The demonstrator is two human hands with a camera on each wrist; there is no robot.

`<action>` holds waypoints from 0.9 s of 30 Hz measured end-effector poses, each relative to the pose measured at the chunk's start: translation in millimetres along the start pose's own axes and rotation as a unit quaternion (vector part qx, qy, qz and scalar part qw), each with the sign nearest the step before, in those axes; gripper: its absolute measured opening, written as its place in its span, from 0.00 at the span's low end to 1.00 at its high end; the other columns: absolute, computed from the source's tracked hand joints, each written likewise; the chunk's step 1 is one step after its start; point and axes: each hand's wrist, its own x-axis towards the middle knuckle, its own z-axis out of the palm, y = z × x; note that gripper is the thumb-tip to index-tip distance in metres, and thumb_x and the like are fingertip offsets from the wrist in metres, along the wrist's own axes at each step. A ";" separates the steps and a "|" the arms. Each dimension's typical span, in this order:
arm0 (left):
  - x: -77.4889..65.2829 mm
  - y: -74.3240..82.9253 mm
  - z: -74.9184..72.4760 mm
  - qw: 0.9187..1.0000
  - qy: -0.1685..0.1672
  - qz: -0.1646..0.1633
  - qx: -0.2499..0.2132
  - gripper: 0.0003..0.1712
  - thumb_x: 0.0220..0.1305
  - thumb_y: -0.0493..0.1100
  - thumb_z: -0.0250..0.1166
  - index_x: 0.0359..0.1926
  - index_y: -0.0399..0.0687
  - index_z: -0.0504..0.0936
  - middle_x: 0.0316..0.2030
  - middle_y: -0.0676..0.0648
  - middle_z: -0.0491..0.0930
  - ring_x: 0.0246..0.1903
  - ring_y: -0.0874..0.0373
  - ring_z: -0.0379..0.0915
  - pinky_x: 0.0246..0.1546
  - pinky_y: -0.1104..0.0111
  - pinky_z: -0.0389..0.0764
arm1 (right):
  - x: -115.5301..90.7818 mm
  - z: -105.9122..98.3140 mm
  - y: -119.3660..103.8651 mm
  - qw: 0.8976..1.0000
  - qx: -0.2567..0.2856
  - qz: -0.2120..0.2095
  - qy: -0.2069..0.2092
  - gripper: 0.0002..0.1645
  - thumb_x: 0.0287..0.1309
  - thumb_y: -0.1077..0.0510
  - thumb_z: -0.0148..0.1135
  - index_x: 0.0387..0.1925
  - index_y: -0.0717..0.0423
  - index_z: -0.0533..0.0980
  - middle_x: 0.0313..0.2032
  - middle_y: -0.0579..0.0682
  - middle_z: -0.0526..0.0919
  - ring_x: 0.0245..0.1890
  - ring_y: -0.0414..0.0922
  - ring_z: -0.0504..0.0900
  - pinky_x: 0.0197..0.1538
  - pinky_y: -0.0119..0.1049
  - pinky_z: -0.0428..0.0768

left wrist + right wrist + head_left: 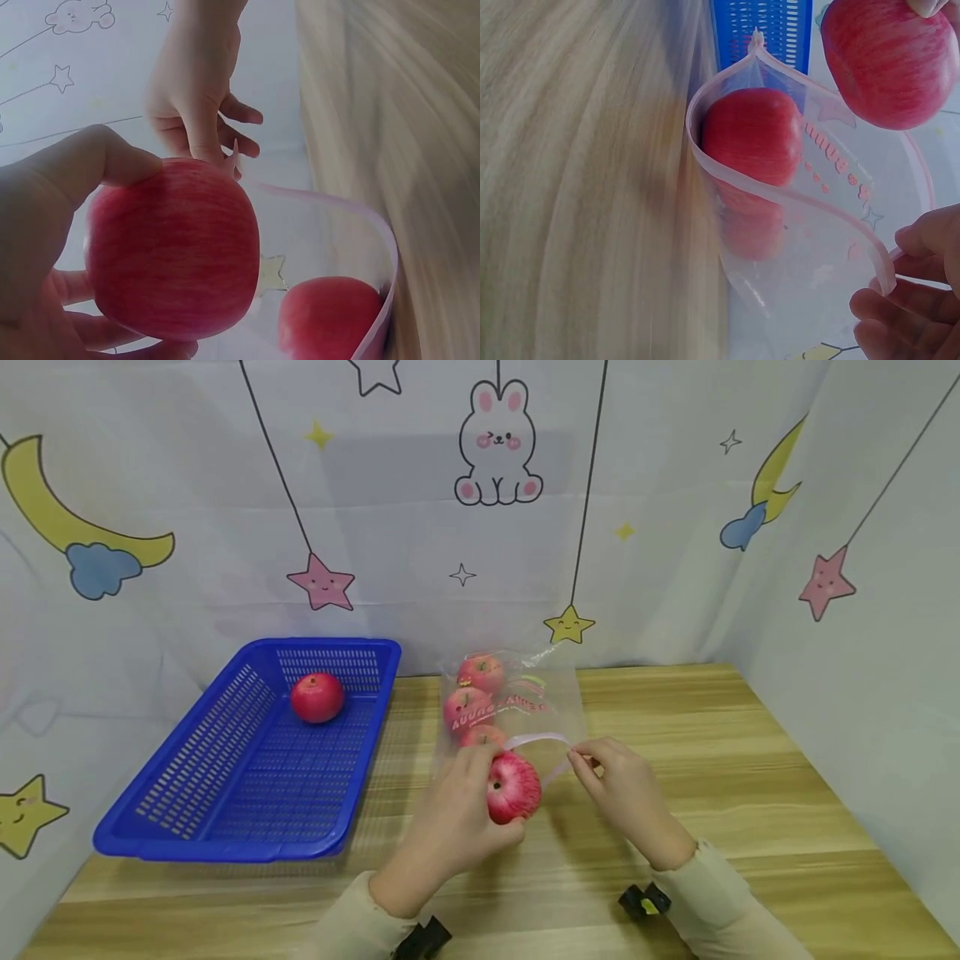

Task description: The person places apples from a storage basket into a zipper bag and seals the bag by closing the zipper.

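Note:
My left hand [457, 822] grips a red apple [513, 787], thumb on one side and fingers on the other, at the mouth of a clear plastic bag [558, 693]. The bag lies on the table with several red apples [467, 706] inside, lined up along its left side. With thumb and fingers, my right hand [622, 785] pinches the right corner of the bag's pinkish rim [885, 274]. In the right wrist view the mouth gapes, and the held apple [892, 60] hangs just outside it.
A blue plastic basket [352, 777] stands on the left of the wooden table [675, 718], with one red apple [317, 697] near its back. Behind the table hangs a white curtain [412, 527] printed with stars, moons and a rabbit.

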 end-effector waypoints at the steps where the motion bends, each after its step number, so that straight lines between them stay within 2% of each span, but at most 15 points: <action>1: 0.0 0.2 1.0 1.000 0.000 0.001 0.000 0.46 0.33 0.53 0.76 0.56 0.43 0.70 0.45 0.44 0.77 0.43 0.50 0.75 0.43 0.58 0.80 | 0.6 0.2 -0.2 1.000 0.001 0.002 -0.001 0.04 0.53 0.60 0.66 0.30 0.57 0.82 0.29 0.51 0.84 0.27 0.42 0.82 0.27 0.35 0.80; 4: -0.2 1.5 4.4 1.000 -0.004 -0.002 0.002 0.45 0.33 0.53 0.75 0.55 0.44 0.70 0.43 0.45 0.76 0.40 0.50 0.74 0.39 0.59 0.80 | 2.0 0.6 -0.5 1.000 0.003 0.005 -0.003 0.04 0.53 0.60 0.66 0.30 0.57 0.82 0.29 0.52 0.85 0.27 0.42 0.82 0.27 0.35 0.80; 8: 0.0 4.1 11.0 1.000 -0.012 0.002 0.005 0.43 0.34 0.53 0.75 0.54 0.46 0.70 0.45 0.46 0.75 0.41 0.50 0.73 0.38 0.60 0.80 | 3.2 0.6 -1.3 1.000 0.007 0.010 -0.006 0.04 0.53 0.60 0.66 0.30 0.57 0.82 0.29 0.52 0.85 0.27 0.42 0.82 0.27 0.35 0.80; 15: 1.7 7.2 24.0 0.999 -0.003 0.027 0.024 0.43 0.36 0.53 0.74 0.55 0.43 0.71 0.50 0.45 0.75 0.50 0.49 0.73 0.50 0.59 0.78 | 3.6 0.6 -3.3 1.000 0.010 0.011 -0.011 0.04 0.53 0.60 0.66 0.30 0.57 0.82 0.29 0.51 0.84 0.27 0.42 0.81 0.28 0.35 0.80; 18: 1.1 8.4 27.9 0.999 0.004 0.034 0.030 0.44 0.36 0.52 0.75 0.57 0.43 0.70 0.51 0.44 0.75 0.53 0.48 0.72 0.51 0.59 0.78 | 2.6 0.6 -3.9 1.000 0.009 0.004 -0.006 0.04 0.52 0.60 0.66 0.30 0.57 0.82 0.29 0.51 0.84 0.27 0.42 0.81 0.27 0.34 0.80; 25: -0.1 12.2 34.2 0.999 -0.011 0.028 0.035 0.44 0.38 0.51 0.74 0.58 0.41 0.69 0.50 0.42 0.75 0.47 0.48 0.73 0.40 0.59 0.82 | 1.9 1.3 -3.3 1.000 0.008 -0.002 0.005 0.03 0.51 0.61 0.67 0.29 0.57 0.82 0.28 0.51 0.84 0.26 0.41 0.81 0.26 0.34 0.79; 27: 1.8 11.9 35.5 0.999 -0.013 0.022 0.042 0.44 0.39 0.51 0.74 0.58 0.40 0.69 0.51 0.41 0.75 0.48 0.48 0.74 0.40 0.58 0.83 | 2.3 1.2 -3.0 1.000 0.008 -0.004 0.006 0.03 0.51 0.61 0.67 0.29 0.57 0.82 0.28 0.50 0.84 0.26 0.41 0.81 0.26 0.34 0.79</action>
